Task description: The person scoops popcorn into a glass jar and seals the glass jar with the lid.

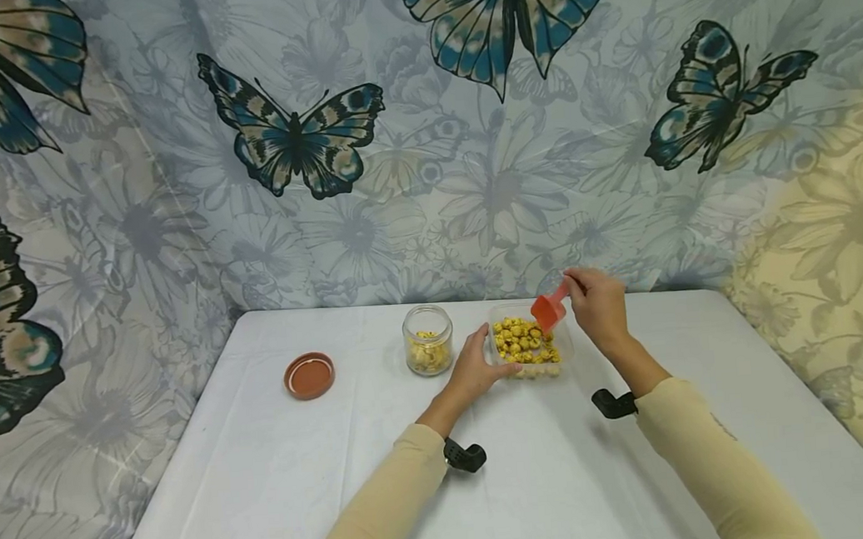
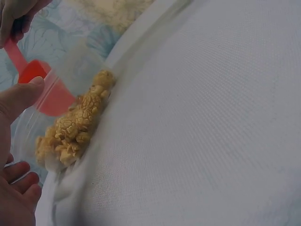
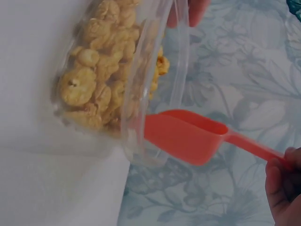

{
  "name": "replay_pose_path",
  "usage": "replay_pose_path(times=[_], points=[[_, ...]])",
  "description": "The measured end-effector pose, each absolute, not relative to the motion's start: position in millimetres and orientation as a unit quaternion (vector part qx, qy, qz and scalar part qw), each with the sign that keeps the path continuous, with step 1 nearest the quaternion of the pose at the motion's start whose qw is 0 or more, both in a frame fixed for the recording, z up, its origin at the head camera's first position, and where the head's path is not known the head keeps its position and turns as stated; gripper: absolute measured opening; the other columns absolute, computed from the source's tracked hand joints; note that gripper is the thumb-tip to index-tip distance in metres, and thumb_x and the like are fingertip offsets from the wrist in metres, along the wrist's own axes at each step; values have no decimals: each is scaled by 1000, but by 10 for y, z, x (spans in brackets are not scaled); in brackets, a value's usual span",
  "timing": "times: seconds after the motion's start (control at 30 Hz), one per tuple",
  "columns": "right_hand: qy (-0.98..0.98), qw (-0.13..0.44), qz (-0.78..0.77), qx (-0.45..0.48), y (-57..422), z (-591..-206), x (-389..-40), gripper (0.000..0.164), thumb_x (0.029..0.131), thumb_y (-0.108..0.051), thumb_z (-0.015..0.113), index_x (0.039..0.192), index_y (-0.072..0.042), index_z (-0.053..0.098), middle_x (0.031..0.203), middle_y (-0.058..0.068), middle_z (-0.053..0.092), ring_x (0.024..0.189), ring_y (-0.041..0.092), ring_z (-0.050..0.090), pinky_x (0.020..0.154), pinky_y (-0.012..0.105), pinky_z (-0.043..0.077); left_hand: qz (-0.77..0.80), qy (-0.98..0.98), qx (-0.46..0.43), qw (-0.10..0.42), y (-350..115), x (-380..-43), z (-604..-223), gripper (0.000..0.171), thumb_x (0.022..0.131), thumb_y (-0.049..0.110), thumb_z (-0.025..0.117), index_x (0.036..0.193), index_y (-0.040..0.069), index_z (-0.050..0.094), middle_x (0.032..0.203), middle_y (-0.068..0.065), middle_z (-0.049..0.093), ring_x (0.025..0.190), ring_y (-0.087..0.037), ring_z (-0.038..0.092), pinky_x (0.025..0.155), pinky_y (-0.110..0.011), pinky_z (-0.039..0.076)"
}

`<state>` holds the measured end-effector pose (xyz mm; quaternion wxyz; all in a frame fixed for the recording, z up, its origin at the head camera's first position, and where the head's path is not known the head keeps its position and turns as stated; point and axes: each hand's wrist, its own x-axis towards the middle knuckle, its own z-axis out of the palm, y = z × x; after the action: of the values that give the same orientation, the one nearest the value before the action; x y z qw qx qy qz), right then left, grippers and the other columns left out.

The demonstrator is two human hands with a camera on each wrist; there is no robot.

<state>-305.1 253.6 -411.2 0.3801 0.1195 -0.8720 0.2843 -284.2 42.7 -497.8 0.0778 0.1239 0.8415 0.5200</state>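
Note:
A clear plastic container [image 1: 529, 371] of yellow popcorn [image 1: 519, 343] stands toward the back of the table. My left hand [image 1: 476, 368] holds its left side, the thumb at the front rim and the fingers reaching round to the far side. In my right hand [image 1: 598, 304] I grip the handle of a red plastic scoop [image 1: 550, 311]. The scoop tilts down, its mouth dipping over the container's right rim toward the popcorn. Seen in the right wrist view, the scoop's bowl [image 3: 188, 136] overlaps the rim; its front edge is behind the container wall.
Left of the container stands an open glass jar [image 1: 428, 341] partly filled with popcorn. Farther left lies a round brown lid [image 1: 309, 376]. A white cloth covers the table [image 1: 266, 481], and a butterfly-patterned curtain [image 1: 502, 198] hangs behind its back edge.

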Motion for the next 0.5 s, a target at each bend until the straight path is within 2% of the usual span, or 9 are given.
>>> replay_pose_path(times=[0.07,0.17,0.3,0.4,0.5], points=[[-874,371,286,132,2534,-4122,-3079,15,90,1,64,99,11,72,83,27,69,65,37,63,56,45,51,523,839,127,78,429,-2850,-4978,92,82,34,78,154,7,26,155,-18,34,143,-34,35,117,-49,33],[-880,342,304,132,2562,-4139,-3143,17,91,-2,64,100,10,72,83,26,70,61,32,63,54,31,50,522,840,130,78,432,-2862,-4977,92,83,34,78,154,8,26,155,-16,34,144,-32,34,118,-48,32],[-879,262,388,94,2657,-4172,-3256,22,95,-8,61,106,10,71,82,26,70,60,21,63,53,14,48,515,843,130,78,440,-2879,-4983,92,82,35,78,154,8,26,155,-16,35,144,-32,34,118,-47,31],[-860,188,471,50,2749,-4209,-3335,31,98,-15,59,114,9,67,83,19,69,62,10,62,57,14,52,510,847,130,75,446,-2887,-4995,93,82,36,78,154,7,26,155,-17,35,144,-33,34,118,-47,31],[-843,121,524,17,2838,-4267,-3377,40,99,-21,57,123,10,62,83,1,68,64,0,60,62,18,56,504,851,131,70,448,-2881,-5002,93,81,37,78,153,6,27,154,-17,35,143,-33,35,118,-47,32]])
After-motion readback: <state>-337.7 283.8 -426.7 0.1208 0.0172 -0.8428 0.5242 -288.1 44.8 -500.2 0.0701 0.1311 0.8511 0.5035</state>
